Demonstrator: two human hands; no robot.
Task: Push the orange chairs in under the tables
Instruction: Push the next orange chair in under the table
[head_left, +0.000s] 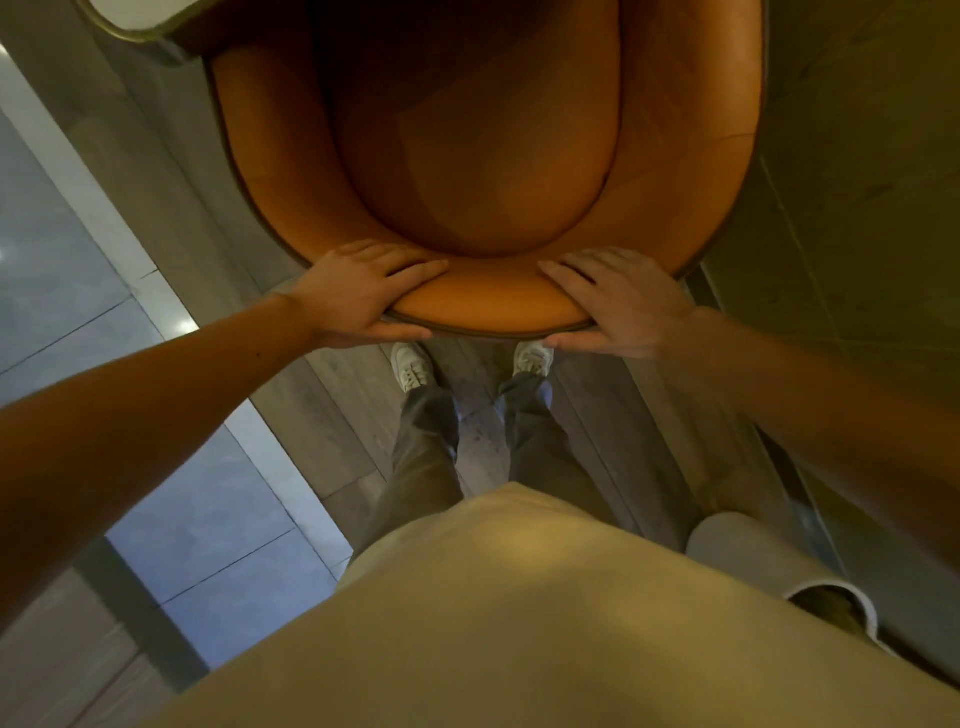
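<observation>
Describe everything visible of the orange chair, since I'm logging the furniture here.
The orange chair is a tub-style seat in smooth leather-like upholstery, dark piping edging its curved padded backrest. It stands upright, its front by a white table edge. The left hand and right hand grip the backrest top, fingers over, thumbs behind.

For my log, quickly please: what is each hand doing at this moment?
Left hand: closed, holding the back rim of the orange chair.
Right hand: closed, holding the same rim.
</observation>
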